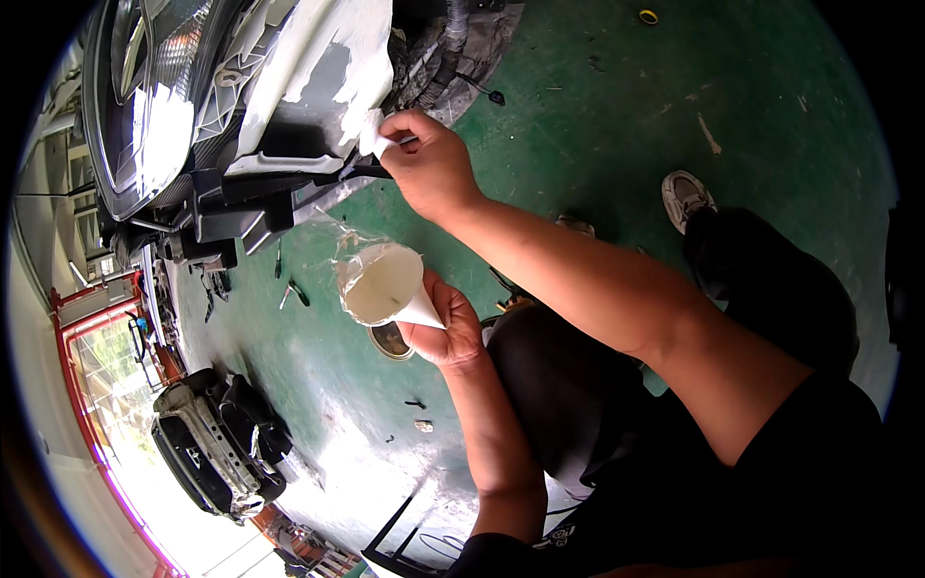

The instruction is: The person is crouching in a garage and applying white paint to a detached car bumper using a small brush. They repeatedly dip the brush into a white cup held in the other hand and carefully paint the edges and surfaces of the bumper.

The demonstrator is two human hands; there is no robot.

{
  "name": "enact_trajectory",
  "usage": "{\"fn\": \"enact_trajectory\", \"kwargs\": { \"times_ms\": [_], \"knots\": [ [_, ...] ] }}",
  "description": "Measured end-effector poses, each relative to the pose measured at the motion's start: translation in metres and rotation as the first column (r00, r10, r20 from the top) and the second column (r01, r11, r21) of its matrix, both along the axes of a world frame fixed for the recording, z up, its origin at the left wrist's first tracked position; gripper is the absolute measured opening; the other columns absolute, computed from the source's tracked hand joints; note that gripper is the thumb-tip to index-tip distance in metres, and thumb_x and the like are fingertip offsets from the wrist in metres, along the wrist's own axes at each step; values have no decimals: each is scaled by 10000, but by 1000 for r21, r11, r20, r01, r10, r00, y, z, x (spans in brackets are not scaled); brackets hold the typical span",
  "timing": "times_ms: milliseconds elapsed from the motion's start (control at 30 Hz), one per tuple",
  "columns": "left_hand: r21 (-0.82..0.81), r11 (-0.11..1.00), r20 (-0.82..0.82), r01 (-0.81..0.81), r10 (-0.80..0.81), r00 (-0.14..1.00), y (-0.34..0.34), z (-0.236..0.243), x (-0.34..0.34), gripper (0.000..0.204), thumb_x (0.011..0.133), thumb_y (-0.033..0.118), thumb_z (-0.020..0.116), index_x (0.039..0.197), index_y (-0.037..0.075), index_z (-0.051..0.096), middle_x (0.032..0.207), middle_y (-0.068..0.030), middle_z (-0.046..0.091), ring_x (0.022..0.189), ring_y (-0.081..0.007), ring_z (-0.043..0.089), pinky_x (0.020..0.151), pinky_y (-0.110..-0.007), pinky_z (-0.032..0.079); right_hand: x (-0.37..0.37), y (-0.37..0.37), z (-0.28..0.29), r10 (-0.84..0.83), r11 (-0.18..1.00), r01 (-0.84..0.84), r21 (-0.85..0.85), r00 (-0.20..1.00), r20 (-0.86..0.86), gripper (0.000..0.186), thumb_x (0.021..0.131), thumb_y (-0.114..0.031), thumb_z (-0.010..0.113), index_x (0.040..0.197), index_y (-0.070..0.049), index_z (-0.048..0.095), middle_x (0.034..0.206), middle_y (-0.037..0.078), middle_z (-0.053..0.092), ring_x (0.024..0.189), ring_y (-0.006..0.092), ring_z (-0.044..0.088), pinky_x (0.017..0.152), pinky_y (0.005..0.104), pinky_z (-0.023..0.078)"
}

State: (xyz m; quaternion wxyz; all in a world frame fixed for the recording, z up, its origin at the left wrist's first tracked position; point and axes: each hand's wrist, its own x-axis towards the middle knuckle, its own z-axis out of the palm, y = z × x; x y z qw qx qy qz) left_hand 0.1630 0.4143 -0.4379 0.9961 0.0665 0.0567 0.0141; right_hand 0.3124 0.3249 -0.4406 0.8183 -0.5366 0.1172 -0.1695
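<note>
open green floor [617, 106] right of the car bumper [289, 106]

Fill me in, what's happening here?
A person crouches on a green floor beside a car's front end. The right hand presses a small white spreader against the white filler patch on the bumper. The left hand holds a white paper cone loaded with filler. A round tin sits on the floor below it.

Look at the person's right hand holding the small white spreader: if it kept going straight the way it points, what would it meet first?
Probably the white filler patch on the car bumper panel; the right hand already has the spreader at its edge.
</note>
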Motion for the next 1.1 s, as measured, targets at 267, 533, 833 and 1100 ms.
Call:
{"fn": "enact_trajectory", "kwargs": {
  "times_ms": [267,533,833,1100],
  "knots": [
    [-11,1000,26,-2,2,1000,1,1,-3,153,1026,95,481,886,32,478,818,-51,467,630,-127,367,465,-265,296,-11,8,7,93,994,-92,-52,995,24,191,862,-69,688,1052,-58,704,926,63,728,779,136,676,720,290,541],
    [-14,1000,7,-25,25,1000,3,5,-6,149,1021,96,494,885,37,476,819,-44,462,628,-126,361,458,-266,287,-27,-2,6,291,820,-173,546,947,-136,297,899,-73,662,1181,18,633,1050,94,683,858,148,658,782,290,569],
    [-11,1000,-17,-25,24,1000,3,4,-4,159,1025,123,494,895,35,469,798,-36,449,627,-127,359,453,-259,293,-16,-6,23,311,714,-169,680,946,-91,294,906,-96,691,1178,-4,629,1097,67,664,921,135,635,838,299,567],
    [-17,999,-31,-36,36,999,1,7,-4,182,1036,133,481,889,28,458,796,-40,443,640,-135,358,449,-263,297,-16,-10,18,374,700,-238,673,925,-63,199,889,-84,713,1073,-14,682,1031,49,680,918,139,637,826,291,565]
  ]
}}
